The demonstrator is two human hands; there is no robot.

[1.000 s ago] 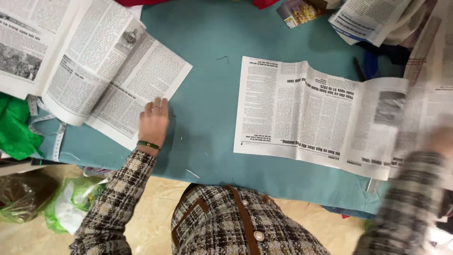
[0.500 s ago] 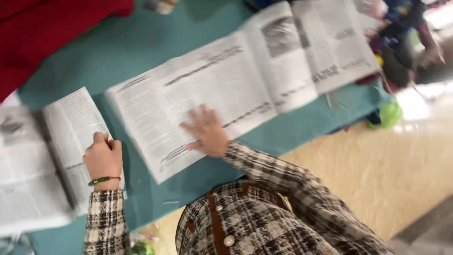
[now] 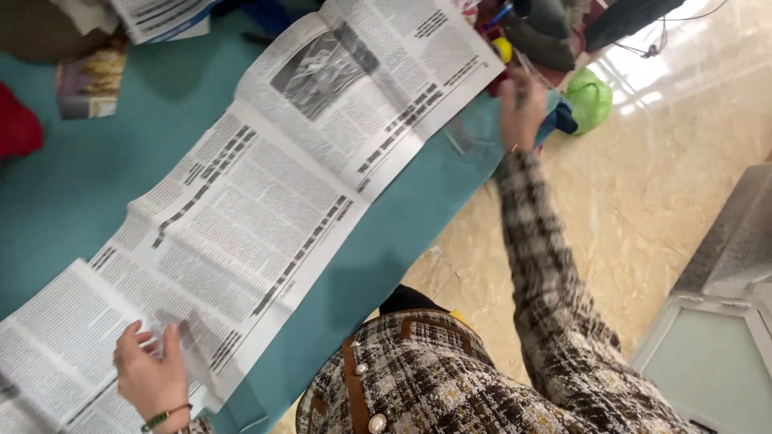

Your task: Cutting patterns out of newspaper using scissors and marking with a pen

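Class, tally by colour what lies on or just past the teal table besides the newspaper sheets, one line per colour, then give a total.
Red cloth: 1
Green bag: 1
Yellow round thing: 1
Blue cloth: 1
Total: 4

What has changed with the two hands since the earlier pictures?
The right hand left the middle of the long newspaper sheet and reached out to the table's far right edge, by the green bag; whether it holds anything is too blurred to tell. The left hand stays pressed flat on newspaper on the teal table.
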